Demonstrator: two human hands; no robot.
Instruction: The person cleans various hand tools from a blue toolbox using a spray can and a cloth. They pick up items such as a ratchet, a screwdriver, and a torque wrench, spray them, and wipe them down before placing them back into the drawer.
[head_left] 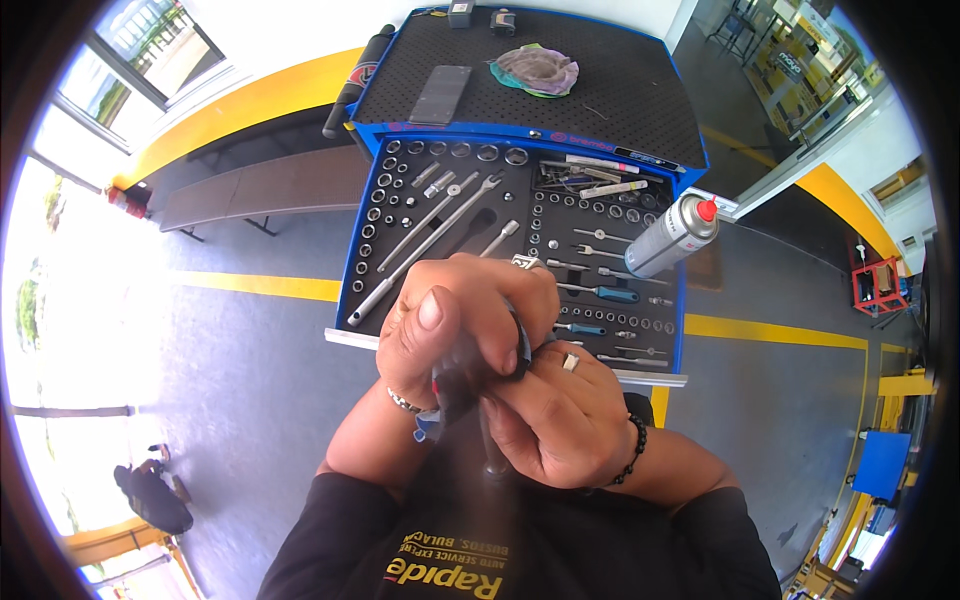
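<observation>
Both fists are bunched up dead center: the left hand is curled tight around a dark, blurry object with a bit of red on it, and the right hand has its fingers pinched in just below and right. Can't tell if that one has a proper hold or is only touching. A thin metal shaft pokes down toward the lower middle of the frame, pretty smeared too. Right behind the hands is a pulled-out drawer full of sockets and wrenches, with a blue-handled tool right of center. A spray can with a red cap leans over the drawer's right side. Up top, the cabinet's black mat has a flat dark slab and a crumpled cloth. Brown bench upper left.
</observation>
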